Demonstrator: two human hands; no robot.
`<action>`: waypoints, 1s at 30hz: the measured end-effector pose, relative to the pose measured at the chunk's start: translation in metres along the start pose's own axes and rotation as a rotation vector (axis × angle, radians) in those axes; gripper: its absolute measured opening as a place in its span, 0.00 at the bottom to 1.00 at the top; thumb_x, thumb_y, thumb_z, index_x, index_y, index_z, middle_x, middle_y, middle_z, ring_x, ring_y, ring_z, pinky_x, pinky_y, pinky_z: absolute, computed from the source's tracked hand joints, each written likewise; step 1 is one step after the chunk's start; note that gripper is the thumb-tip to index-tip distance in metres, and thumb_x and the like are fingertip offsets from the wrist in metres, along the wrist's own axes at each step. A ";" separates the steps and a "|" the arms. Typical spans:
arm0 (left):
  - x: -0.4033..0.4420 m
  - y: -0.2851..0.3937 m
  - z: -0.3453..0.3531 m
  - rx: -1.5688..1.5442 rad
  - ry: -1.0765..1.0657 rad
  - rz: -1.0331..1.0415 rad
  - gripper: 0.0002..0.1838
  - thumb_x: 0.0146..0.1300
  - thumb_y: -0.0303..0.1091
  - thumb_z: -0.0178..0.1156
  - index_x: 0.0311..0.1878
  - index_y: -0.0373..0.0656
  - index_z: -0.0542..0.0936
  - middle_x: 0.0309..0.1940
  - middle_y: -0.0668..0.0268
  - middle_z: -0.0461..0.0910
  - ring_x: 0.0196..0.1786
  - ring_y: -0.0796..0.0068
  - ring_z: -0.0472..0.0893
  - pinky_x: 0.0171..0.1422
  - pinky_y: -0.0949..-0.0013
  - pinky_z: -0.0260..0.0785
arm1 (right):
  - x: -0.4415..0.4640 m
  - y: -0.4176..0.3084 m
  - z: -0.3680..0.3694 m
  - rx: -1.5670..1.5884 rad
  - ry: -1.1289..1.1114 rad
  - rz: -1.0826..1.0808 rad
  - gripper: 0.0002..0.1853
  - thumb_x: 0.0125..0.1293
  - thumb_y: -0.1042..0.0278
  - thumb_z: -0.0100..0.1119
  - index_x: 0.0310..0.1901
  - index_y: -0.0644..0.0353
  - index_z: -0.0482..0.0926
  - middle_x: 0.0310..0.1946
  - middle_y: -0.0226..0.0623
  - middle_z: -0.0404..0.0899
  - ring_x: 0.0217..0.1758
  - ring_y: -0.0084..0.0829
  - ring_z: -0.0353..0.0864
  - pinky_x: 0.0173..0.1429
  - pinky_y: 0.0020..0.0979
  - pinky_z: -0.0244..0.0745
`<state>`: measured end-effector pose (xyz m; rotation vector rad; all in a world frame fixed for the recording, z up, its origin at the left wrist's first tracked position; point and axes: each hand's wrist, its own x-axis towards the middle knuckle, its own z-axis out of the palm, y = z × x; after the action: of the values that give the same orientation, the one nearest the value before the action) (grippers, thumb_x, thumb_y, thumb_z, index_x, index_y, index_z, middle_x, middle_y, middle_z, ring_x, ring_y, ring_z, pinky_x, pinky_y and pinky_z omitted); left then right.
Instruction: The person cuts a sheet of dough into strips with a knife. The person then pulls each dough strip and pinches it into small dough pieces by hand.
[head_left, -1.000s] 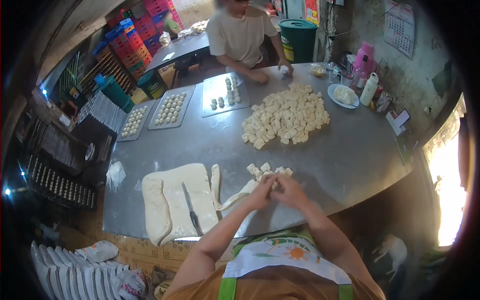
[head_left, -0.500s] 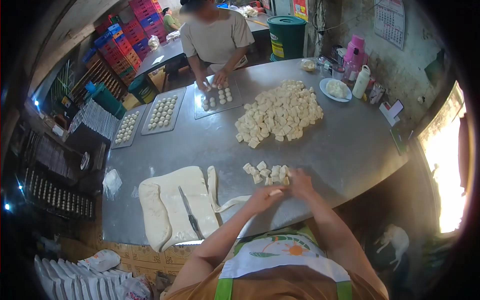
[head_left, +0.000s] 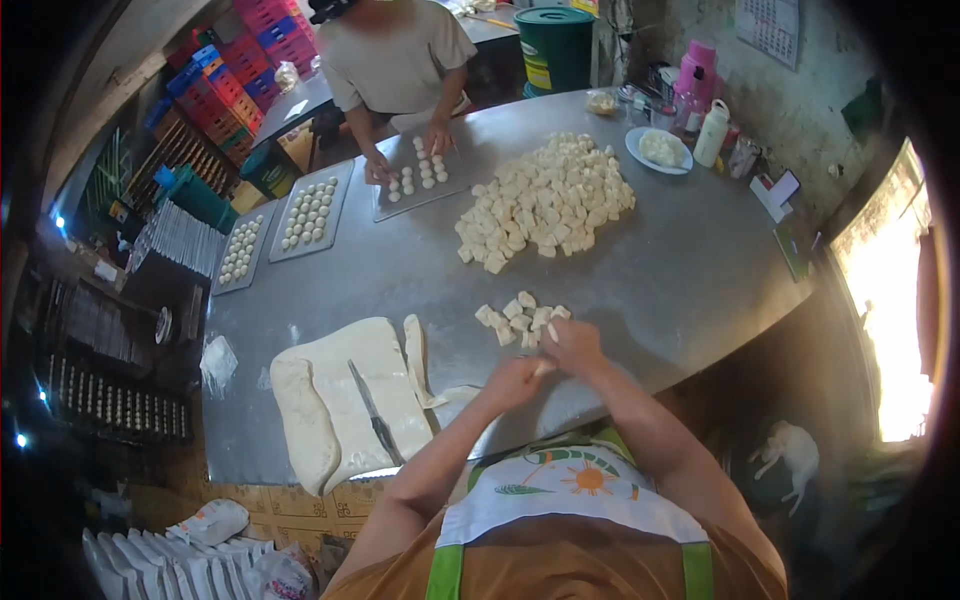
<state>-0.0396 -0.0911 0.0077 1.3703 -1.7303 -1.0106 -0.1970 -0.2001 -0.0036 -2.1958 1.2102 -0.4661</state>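
Observation:
My left hand is wrapped round the end of a dough strip, and a short bit pokes out toward the other hand. Close beside it, my right hand has its fingers curled together, with pale dough showing at the fingertips. Small cut dough pieces lie in a loose cluster just beyond that hand. To the left rests a thick folded dough slab, with a dark-handled knife lying on top. The strip runs from the slab's right side to my left hand.
A big heap of dough pieces covers the table's far middle. Across the table, a person handles dough balls on a tray; two more filled trays stand left. A plate and bottles line the right wall. An animal lies on the floor.
My right hand, formerly reaching at the cut pieces, now has its fingers closed near the strip's end. The view has shifted slightly. The other person's hands have moved apart over the tray.

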 end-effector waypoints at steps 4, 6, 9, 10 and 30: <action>0.010 0.052 -0.018 -0.198 0.187 -0.075 0.10 0.69 0.27 0.59 0.51 0.41 0.86 0.29 0.70 0.82 0.34 0.81 0.79 0.39 0.75 0.73 | 0.011 0.038 -0.007 -0.116 -0.014 -0.021 0.23 0.59 0.54 0.69 0.50 0.59 0.81 0.50 0.47 0.82 0.55 0.47 0.82 0.58 0.43 0.76; 0.014 0.078 -0.041 -0.315 0.206 -0.133 0.10 0.70 0.28 0.60 0.50 0.41 0.86 0.29 0.73 0.80 0.32 0.85 0.76 0.35 0.78 0.68 | -0.006 -0.021 -0.027 0.159 -0.165 -0.127 0.25 0.57 0.52 0.69 0.53 0.58 0.81 0.56 0.46 0.81 0.62 0.46 0.77 0.65 0.42 0.72; 0.024 0.120 -0.050 -0.387 0.229 -0.091 0.09 0.72 0.30 0.60 0.50 0.42 0.86 0.27 0.77 0.79 0.28 0.90 0.73 0.31 0.82 0.62 | -0.006 -0.037 -0.004 0.511 -0.516 -0.398 0.35 0.51 0.52 0.75 0.59 0.61 0.77 0.56 0.51 0.80 0.57 0.50 0.81 0.57 0.46 0.77; 0.025 0.132 -0.053 -0.334 0.225 0.010 0.09 0.73 0.30 0.60 0.50 0.42 0.86 0.27 0.77 0.78 0.27 0.91 0.71 0.30 0.82 0.60 | -0.003 -0.033 0.012 0.408 -0.540 -0.369 0.34 0.51 0.53 0.75 0.58 0.61 0.78 0.55 0.51 0.81 0.57 0.49 0.82 0.56 0.46 0.77; 0.046 0.100 -0.092 0.186 0.341 0.425 0.33 0.63 0.13 0.54 0.73 0.44 0.70 0.71 0.56 0.65 0.65 0.71 0.72 0.52 0.72 0.74 | 0.002 -0.091 -0.132 0.397 0.075 -0.511 0.19 0.61 0.71 0.70 0.54 0.60 0.81 0.37 0.36 0.78 0.33 0.29 0.78 0.39 0.31 0.76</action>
<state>-0.0107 -0.1364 0.1412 1.1334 -1.7756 -0.3673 -0.2101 -0.2064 0.1561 -2.1261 0.5112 -0.9156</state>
